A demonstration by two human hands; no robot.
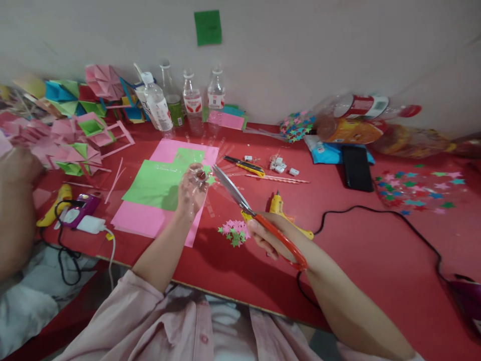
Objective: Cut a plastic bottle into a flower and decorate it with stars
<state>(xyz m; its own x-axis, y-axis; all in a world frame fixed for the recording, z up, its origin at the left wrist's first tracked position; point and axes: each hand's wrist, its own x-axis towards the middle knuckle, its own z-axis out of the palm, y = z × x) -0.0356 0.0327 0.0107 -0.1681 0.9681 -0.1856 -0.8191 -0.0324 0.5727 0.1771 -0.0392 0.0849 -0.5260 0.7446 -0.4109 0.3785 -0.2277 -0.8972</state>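
My left hand [191, 193] is closed on a clear plastic piece [201, 175] above green paper [154, 183] and pink sheets [141, 220]. A green star [211, 179] shows beside its fingers. In my right hand [265, 233] are scissors [278, 235] with red handles, their blades pointing up and left toward the plastic. The blades look nearly closed. Below them lies a pile of pink and green paper stars [233, 231]. A yellow glue gun [280, 208] rests just behind my right hand.
Upright bottles [193, 103] stand at the back, with lying bottles [356, 130] and a phone [356, 168] further right. A cutter [248, 166] lies mid-table. Paper crafts [90, 125] and another person's arm [17, 210] are at the left. A black cable [394, 215] crosses the right.
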